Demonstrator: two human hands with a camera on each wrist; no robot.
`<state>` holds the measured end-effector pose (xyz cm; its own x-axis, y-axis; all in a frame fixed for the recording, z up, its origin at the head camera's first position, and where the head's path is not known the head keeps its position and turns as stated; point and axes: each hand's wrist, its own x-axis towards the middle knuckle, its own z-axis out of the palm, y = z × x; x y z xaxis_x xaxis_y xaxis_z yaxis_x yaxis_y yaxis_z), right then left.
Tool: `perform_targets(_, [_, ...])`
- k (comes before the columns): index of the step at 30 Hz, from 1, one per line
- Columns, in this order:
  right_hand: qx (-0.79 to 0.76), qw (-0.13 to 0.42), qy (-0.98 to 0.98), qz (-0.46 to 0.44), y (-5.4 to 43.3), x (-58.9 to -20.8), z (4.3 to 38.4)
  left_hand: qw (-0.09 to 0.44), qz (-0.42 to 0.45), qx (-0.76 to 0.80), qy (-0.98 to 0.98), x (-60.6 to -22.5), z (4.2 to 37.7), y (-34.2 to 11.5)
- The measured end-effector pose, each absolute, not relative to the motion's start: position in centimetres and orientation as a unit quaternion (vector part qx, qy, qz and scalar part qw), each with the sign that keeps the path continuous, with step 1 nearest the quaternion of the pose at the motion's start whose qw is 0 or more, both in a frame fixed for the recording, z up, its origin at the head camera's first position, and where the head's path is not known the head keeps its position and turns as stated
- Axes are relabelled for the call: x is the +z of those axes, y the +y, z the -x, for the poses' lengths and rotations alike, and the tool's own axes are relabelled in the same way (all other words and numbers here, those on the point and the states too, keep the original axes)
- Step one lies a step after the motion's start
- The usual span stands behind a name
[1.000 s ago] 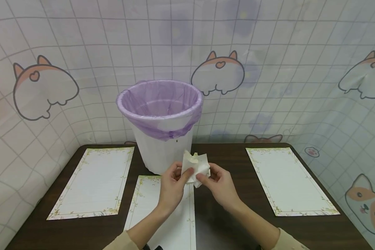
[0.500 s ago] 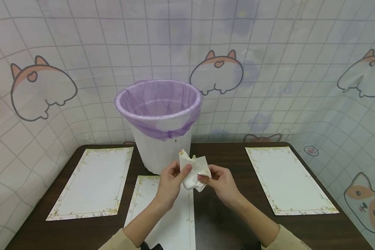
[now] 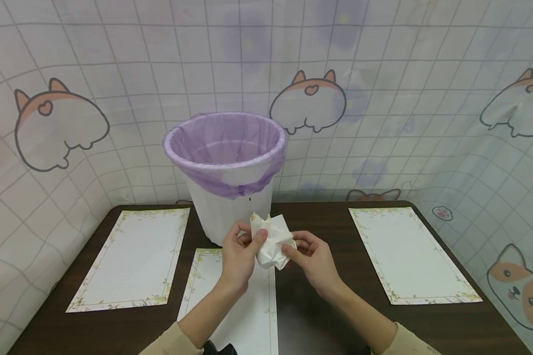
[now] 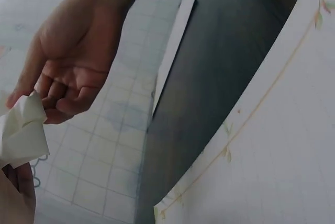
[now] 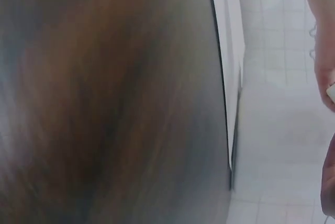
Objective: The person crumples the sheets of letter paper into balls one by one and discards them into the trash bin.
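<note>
A crumpled, partly folded piece of white paper point(image 3: 272, 245) is held between both hands above the table, with a jagged upper edge. My left hand point(image 3: 237, 261) pinches its left side, thumb laid across the near face. From the other side, my right hand point(image 3: 314, 261) grips the right edge between thumb and fingers. The left wrist view gives a closer look at the folded paper point(image 4: 23, 132), bunched between the fingers. Only parts of the hands reach the right border of the right wrist view.
Just beyond the hands stands a white bin point(image 3: 231, 217) lined with a purple bag point(image 3: 224, 180). Flower-bordered sheets lie on the dark table point(image 3: 320, 315): a left sheet point(image 3: 131, 259), a middle sheet point(image 3: 244, 315) partly under the left arm, and a right sheet point(image 3: 415, 256). A patterned curtain point(image 3: 382, 113) surrounds the table.
The paper has become more crumpled and folded between the fingers. Both hands have shifted slightly left while keeping hold of it.
</note>
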<state>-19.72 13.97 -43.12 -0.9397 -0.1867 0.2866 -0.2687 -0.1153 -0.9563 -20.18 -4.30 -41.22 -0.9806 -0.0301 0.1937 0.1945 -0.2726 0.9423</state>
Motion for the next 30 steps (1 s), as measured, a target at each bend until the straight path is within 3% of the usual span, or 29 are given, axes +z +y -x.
perform_targets(3, [0.724, 0.045, -0.666, -0.175, 13.9, -43.1, 19.6, 0.063, 0.069, -0.79, -0.606, -41.1, 20.4, -4.6])
perform_targets(12, [0.738, 0.031, -0.603, -0.301, 15.0, -43.2, 20.3, -0.163, 0.08, -0.813, -0.553, -40.6, 21.4, -6.1])
perform_targets(16, [0.732, 0.029, -0.597, -0.327, 15.3, -43.0, 20.6, -0.185, 0.093, -0.809, -0.55, -40.6, 21.5, -6.4])
perform_targets(19, [0.733, 0.032, -0.603, -0.314, 15.4, -42.9, 20.7, -0.115, 0.098, -0.782, -0.605, -40.7, 21.3, -6.2])
perform_targets(24, [0.736, 0.048, -0.613, -0.283, 15.4, -43.0, 20.7, 0.124, 0.121, -0.668, -0.723, -40.9, 20.4, -5.5])
perform_targets(26, [0.735, 0.052, -0.617, -0.277, 15.3, -43.0, 20.7, 0.195, 0.138, -0.617, -0.75, -40.9, 20.1, -5.4])
perform_targets(28, [0.734, 0.055, -0.62, -0.272, 15.3, -43.1, 20.6, 0.235, 0.159, -0.576, -0.767, -41.0, 19.7, -5.3])
perform_targets(30, [0.733, 0.062, -0.623, -0.266, 15.4, -43.0, 20.6, 0.243, 0.184, -0.551, -0.777, -40.9, 19.4, -5.4])
